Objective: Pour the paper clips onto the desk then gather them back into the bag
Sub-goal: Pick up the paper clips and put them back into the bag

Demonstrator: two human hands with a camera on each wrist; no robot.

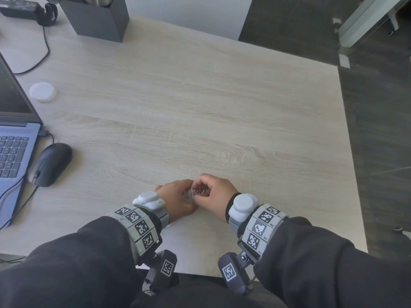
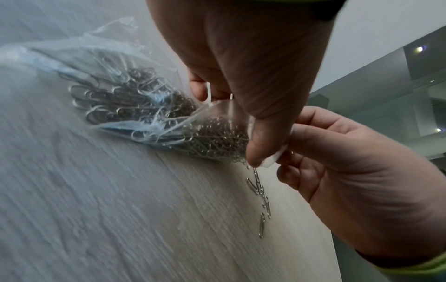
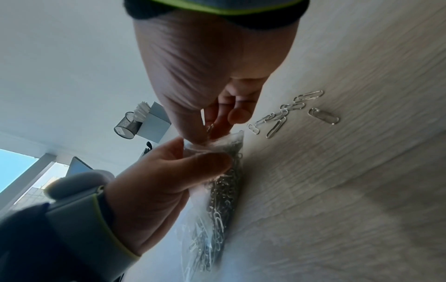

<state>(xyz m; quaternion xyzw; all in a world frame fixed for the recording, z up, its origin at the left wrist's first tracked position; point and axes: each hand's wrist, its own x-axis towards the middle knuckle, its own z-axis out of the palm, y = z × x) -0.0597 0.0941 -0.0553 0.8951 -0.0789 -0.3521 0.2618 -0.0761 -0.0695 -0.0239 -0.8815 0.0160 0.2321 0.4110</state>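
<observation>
A clear plastic bag full of silver paper clips lies on its side on the desk near the front edge, mostly hidden between my hands in the head view. My left hand pinches one side of the bag's mouth. My right hand pinches the other side. In the left wrist view the bag stretches away from my left hand, and my right hand meets it at the rim. Several loose clips lie on the desk just outside the mouth, and in the right wrist view these loose clips lie beyond my right hand.
An open laptop and a black mouse sit at the left. A white round lid lies behind them, and a dark box organizer stands at the back. The desk's right edge drops to dark floor.
</observation>
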